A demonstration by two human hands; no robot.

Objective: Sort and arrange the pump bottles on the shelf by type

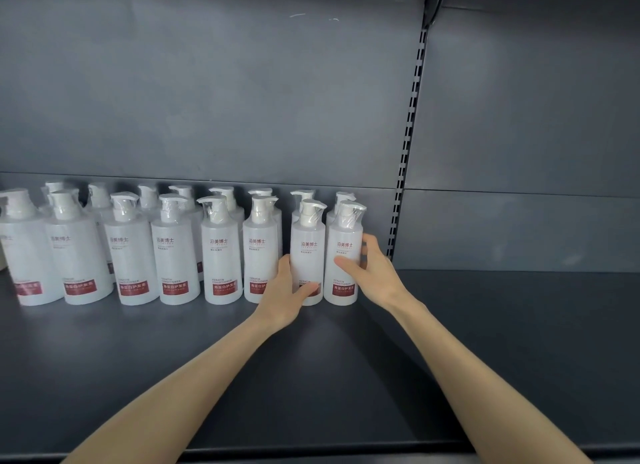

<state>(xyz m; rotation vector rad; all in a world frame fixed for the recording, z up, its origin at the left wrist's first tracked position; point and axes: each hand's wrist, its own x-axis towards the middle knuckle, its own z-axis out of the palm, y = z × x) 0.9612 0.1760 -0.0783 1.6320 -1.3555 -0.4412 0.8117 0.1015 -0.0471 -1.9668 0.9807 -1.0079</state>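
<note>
White, translucent pump bottles [176, 255] with cream pump heads wrapped in clear film, dark red characters near the shoulder and a red label low on the front under the words KERATIN CONDITIONER, stand upright in two rows at the rear of a dark grey shelf [346, 377], the back row close to the back panel [242, 99]; the rows run from the left edge of the view to just short of the slotted upright [410, 117]. The left hand [285, 292] grips the second bottle from the right [308, 252] in the front row: its thumb lies across the lower front over the red label, and its fingers [284, 261] curl round the left side, between this bottle and its left neighbour. The right hand [375, 273] grips the end bottle [343, 235]: its thumb presses on the front at mid-height, and its fingers [367, 243] wrap round the right side. Both held bottles stand on the shelf, just beside each other. Both bare forearms reach forward from the lower corners and converge on the two bottles
</note>
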